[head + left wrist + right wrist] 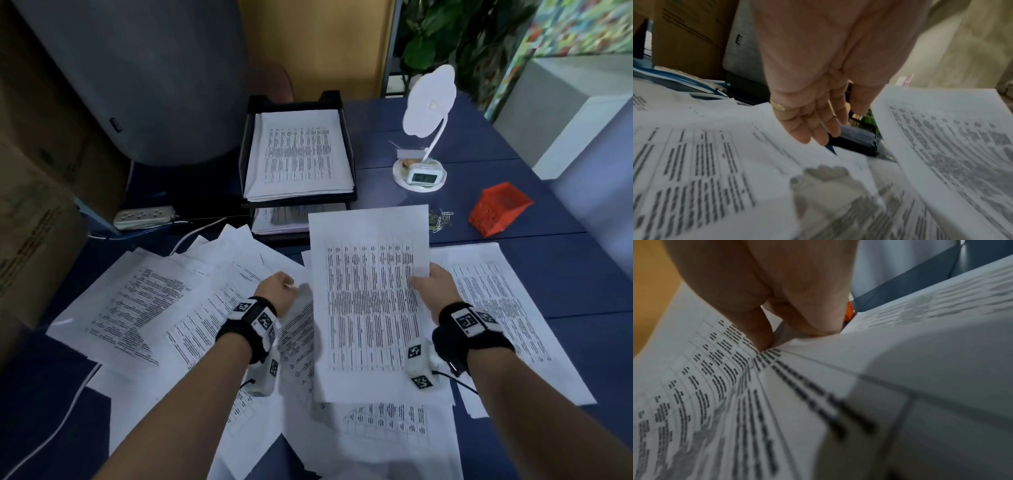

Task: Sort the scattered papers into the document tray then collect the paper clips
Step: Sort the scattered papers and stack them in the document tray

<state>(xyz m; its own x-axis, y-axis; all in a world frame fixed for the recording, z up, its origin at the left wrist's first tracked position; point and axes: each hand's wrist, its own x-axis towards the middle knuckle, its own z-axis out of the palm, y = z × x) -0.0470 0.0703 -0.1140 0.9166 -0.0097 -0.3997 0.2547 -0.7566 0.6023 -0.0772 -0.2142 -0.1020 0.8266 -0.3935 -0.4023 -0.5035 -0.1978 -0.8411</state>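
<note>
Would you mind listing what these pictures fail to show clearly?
- Paper clips: head view, too small to count.
- Lower tray: head view, contents mostly hidden by the top tray.
- Held sheet: right wrist view, print blurred.
- Right hand: fingers hidden behind the sheet.

The light is dim and cool, and the white papers (370, 294) read greyish, while the room's left side falls into deep shadow. The head view bows straight lines at its edges and is soft throughout. Both wrist views are motion-blurred, their print smeared in the near foreground; the left hand (818, 91) casts a soft shadow on the sheets below.
</note>
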